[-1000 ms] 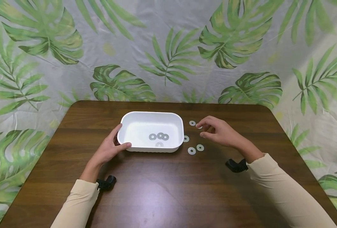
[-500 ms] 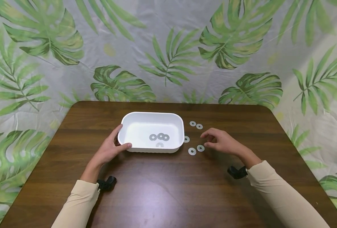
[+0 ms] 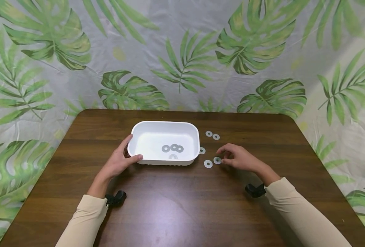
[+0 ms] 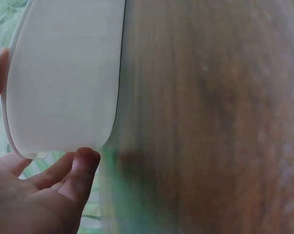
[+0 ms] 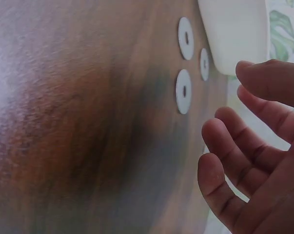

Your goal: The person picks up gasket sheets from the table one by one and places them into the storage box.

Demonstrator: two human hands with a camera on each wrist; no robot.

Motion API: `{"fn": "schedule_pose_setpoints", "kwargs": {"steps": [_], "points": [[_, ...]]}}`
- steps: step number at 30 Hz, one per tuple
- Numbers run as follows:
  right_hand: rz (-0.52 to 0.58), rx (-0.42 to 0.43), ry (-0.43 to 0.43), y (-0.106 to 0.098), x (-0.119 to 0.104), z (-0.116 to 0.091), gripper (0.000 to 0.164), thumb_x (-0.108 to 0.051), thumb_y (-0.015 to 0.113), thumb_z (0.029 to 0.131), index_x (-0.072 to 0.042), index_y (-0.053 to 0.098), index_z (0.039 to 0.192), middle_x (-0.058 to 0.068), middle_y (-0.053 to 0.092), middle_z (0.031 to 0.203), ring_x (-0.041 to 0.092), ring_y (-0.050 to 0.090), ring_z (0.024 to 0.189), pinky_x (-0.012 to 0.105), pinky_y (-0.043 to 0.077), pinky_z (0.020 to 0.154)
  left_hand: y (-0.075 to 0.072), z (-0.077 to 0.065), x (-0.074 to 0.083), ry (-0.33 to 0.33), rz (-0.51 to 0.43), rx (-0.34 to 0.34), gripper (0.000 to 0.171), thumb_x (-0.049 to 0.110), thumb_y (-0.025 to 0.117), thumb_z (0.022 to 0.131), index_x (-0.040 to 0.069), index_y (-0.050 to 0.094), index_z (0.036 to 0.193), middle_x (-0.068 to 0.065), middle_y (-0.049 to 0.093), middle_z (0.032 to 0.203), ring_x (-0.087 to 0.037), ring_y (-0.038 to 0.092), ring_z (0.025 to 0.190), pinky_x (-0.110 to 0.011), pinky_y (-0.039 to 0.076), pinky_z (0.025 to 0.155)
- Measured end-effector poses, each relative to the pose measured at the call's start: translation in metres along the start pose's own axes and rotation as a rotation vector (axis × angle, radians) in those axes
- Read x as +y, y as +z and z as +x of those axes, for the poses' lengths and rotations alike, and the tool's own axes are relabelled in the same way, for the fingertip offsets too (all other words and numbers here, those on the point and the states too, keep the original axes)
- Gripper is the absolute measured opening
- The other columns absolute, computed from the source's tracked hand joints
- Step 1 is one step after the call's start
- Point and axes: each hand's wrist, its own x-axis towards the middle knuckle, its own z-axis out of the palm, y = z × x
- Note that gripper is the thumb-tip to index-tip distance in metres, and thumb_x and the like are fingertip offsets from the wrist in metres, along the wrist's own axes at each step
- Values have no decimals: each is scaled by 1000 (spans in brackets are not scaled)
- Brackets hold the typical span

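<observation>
Flat washers [image 3: 208, 164], ring-shaped and silvery: five loose on the desk [image 3: 182, 202], right of the white bin [image 3: 163, 162]. One sits just beside the bin's right end, partly behind its rim in the head view; two lie close together near the far edge; two more sit side by side nearer the person. Inside the bin, three clear washers on the floor, two overlapping; a paler ring by the near wall, can't tell if washer or reflection.

Left hand [image 3: 116, 163] grips the bin's left end, thumb over the near rim. Right hand [image 3: 240, 158] holds nothing, fingers loosely bent, thumb apart, right by the nearer pair; contact unclear. Beige sleeves [image 3: 88, 214], black wrist devices [image 3: 116, 199]. Leaf-print cloth [image 3: 182, 51] behind the desk.
</observation>
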Motion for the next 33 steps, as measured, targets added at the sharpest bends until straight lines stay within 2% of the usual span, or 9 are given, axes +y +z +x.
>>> {"fn": "schedule_pose_setpoints", "kwargs": {"steps": [10, 13, 18, 24, 29, 33], "points": [[-12, 29, -32, 10, 10, 1, 28, -2, 73, 85, -4, 67, 112, 12, 66, 107, 14, 60, 85, 31, 49, 74, 1, -1, -1, -3, -17, 7, 95, 18, 73, 89, 5, 11, 159, -27, 35, 154, -37, 48, 129, -10, 40, 88], [-54, 27, -45, 13, 12, 4, 29, -3, 73, 86, -3, 67, 114, 13, 66, 107, 15, 60, 83, 30, 48, 73, 1, 0, -1, 1, -21, 4, 95, 18, 73, 90, 4, 10, 159, -28, 34, 154, -37, 48, 130, -9, 40, 87], [-161, 13, -51, 17, 11, 10, 30, -8, 73, 86, -3, 69, 116, 12, 63, 104, 16, 58, 83, 32, 48, 74, -1, -1, 0, 6, -22, -5, 93, 16, 71, 91, 4, 9, 159, -29, 33, 155, -39, 47, 132, -8, 39, 87], [-243, 7, -8, 21, 6, 18, 25, -11, 76, 84, -6, 73, 108, 9, 61, 98, 17, 54, 82, 34, 46, 75, -2, -2, 4, 10, -34, 0, 93, 14, 71, 90, 4, 10, 159, -29, 33, 154, -39, 47, 130, -8, 40, 86], [-274, -14, 14, 19, 1, 22, 20, -11, 77, 83, -7, 71, 102, 8, 62, 98, 20, 58, 86, 40, 49, 79, -1, -2, 3, 5, -30, -5, 93, 15, 71, 91, 5, 10, 159, -28, 31, 155, -39, 46, 132, -9, 39, 87], [-258, -51, 40, 18, 2, 24, 19, -11, 76, 83, -7, 65, 98, 7, 61, 94, 18, 57, 84, 37, 48, 77, -1, -2, 1, -1, -21, -9, 93, 18, 72, 91, 6, 10, 160, -27, 30, 156, -39, 45, 133, -9, 39, 88]]}}
